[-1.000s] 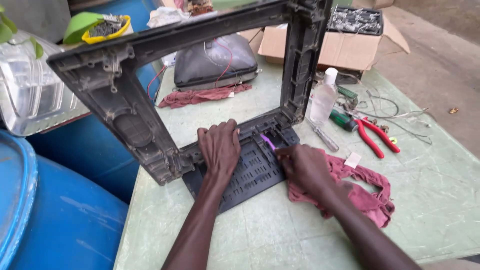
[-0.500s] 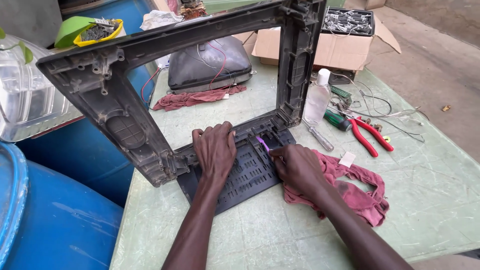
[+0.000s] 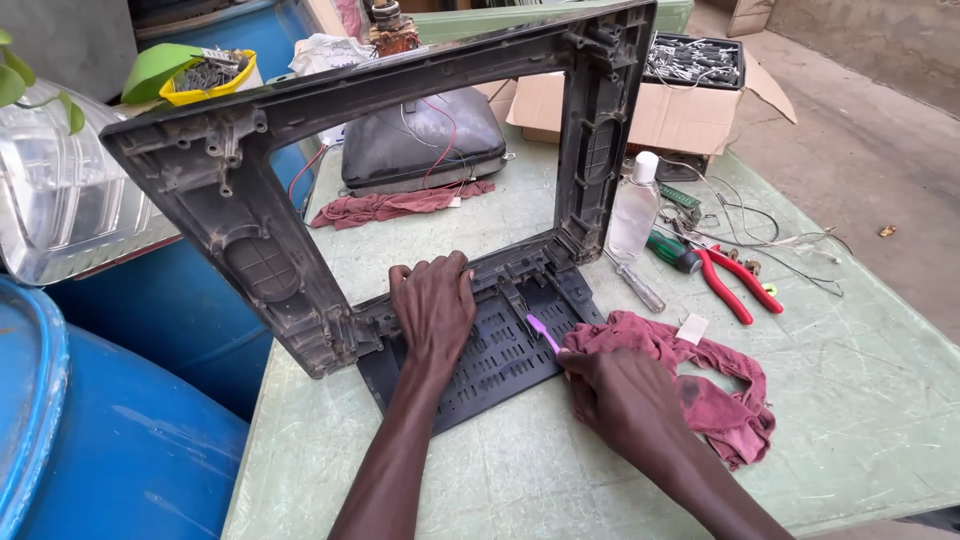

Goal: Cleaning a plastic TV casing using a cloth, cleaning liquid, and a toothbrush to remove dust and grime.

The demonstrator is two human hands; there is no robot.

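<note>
Pressing flat on the vented base of the grey television frame [image 3: 300,230], the left hand [image 3: 435,305] has barely moved; the right hand [image 3: 625,400], clamped on a purple brush [image 3: 543,333], has drawn slightly back over the maroon rag [image 3: 715,390] on the surface [image 3: 860,400].

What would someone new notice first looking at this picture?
A big dusty grey plastic frame stands on the green table, filling the middle. The left hand presses flat on its slotted base, while the right hand holds a small purple tool beside a red rag. Blue barrels crowd the left edge.
</note>
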